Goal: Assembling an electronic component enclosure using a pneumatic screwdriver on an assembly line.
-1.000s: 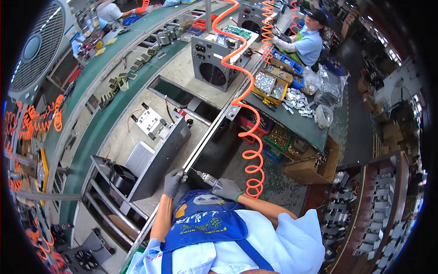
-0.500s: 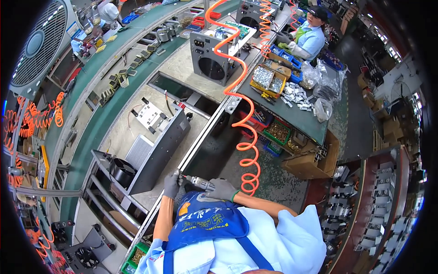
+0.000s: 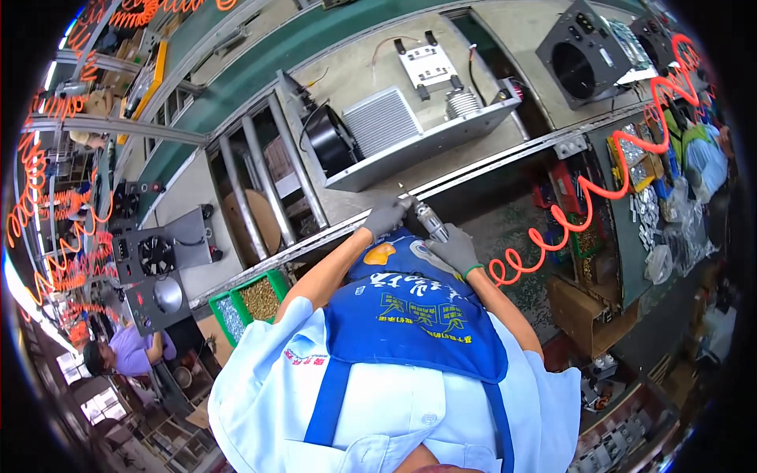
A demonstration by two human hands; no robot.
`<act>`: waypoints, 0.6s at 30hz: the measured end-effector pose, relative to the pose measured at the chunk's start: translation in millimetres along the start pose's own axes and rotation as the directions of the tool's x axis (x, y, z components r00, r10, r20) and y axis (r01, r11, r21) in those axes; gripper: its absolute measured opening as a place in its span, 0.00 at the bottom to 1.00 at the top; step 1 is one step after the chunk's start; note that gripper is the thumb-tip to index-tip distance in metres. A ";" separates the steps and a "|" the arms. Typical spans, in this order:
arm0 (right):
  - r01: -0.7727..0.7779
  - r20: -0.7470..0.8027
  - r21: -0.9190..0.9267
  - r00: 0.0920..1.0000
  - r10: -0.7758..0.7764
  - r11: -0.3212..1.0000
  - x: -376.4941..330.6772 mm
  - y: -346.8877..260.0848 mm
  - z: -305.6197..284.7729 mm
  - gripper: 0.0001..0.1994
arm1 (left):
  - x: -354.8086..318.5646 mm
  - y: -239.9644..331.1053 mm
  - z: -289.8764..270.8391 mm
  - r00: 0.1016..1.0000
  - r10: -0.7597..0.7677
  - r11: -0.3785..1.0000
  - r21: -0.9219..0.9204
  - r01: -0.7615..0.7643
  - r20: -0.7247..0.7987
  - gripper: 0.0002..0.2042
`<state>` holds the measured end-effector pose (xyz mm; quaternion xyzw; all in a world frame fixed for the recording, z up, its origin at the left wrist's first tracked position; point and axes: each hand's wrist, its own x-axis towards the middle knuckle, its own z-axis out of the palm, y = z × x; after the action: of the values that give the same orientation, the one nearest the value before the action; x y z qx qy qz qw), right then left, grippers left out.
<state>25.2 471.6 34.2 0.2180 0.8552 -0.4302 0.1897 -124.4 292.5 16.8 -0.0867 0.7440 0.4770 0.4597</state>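
Note:
In front of my apron, my gloved right hand (image 3: 456, 251) is wrapped round an air screwdriver (image 3: 430, 219), its bit tilted up toward the bench edge. My gloved left hand (image 3: 386, 217) is closed beside the front of the tool; its fingertips meet near the bit, and anything they pinch is too small to make out. Just beyond the hands, a grey metal chassis (image 3: 426, 148) rests on the bench. It carries a black round fan (image 3: 330, 139), a finned heat sink (image 3: 384, 122), a white plate (image 3: 426, 65) and a ribbed silver part (image 3: 462, 102).
Green bins (image 3: 260, 299) of small screws stand left of my left arm. Metal rollers (image 3: 272, 177) bridge a gap in the bench. An orange coiled hose (image 3: 587, 185) hangs at the right. Another chassis with a fan (image 3: 156, 254) lies left; a person in purple (image 3: 134, 347) sits beyond.
My view has swung left, so the chassis now lies straight ahead and the green bins show fully. Both hands stay together at the screwdriver, whose bit now points more toward the chassis.

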 end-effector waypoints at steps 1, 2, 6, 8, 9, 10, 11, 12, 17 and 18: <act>-0.018 0.012 0.003 1.000 0.018 1.000 9.7 -4.4 7.8 0.26 | -3.3 -10.8 -9.8 0.944 0.330 0.891 0.336 -0.305 -0.017 0.15; -0.044 0.017 0.010 0.999 0.044 0.999 17.6 -9.5 14.4 0.25 | -5.8 -19.3 -19.8 0.789 0.607 0.583 0.623 -0.521 0.093 0.16; -0.087 0.017 0.042 0.996 0.087 0.995 36.5 -13.5 44.0 0.24 | -72.2 87.4 -62.6 0.630 0.775 0.564 0.405 -0.720 0.041 0.10; -0.114 0.013 0.031 0.993 0.113 0.993 39.1 -14.2 53.8 0.23 | -64.9 133.1 -82.9 0.581 0.814 0.512 0.501 -0.698 -0.022 0.09; -0.100 0.020 0.035 0.995 0.099 0.994 44.0 -16.5 59.4 0.23 | -43.5 139.1 -94.2 0.519 0.852 0.461 0.583 -0.670 -0.077 0.09; -0.102 0.004 0.038 0.995 0.102 0.994 44.8 -17.5 63.0 0.23 | -22.1 146.9 -103.8 0.548 0.836 0.421 0.667 -0.615 -0.023 0.10; -0.108 0.002 0.036 0.994 0.108 0.994 44.1 -18.4 65.2 0.23 | -2.6 154.3 -111.0 0.578 0.815 0.369 0.742 -0.560 0.031 0.11; -0.104 -0.013 0.028 0.994 0.104 0.994 44.0 -19.6 66.6 0.23 | 15.5 159.7 -114.3 0.577 0.816 0.367 0.739 -0.565 0.035 0.11; -0.102 -0.005 0.061 0.995 0.103 0.993 36.1 -28.1 65.7 0.25 | 86.9 158.1 -102.7 0.918 0.346 0.139 0.957 -0.253 0.193 0.18; -0.110 -0.001 0.058 0.994 0.110 0.992 36.4 -28.8 68.2 0.25 | 95.1 158.5 -102.3 0.920 0.341 0.144 0.956 -0.257 0.196 0.18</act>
<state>-11.2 408.0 -3.7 0.2710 0.8294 -0.4434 0.2051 -329.5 325.1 56.2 0.3523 0.8922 -0.0156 0.2821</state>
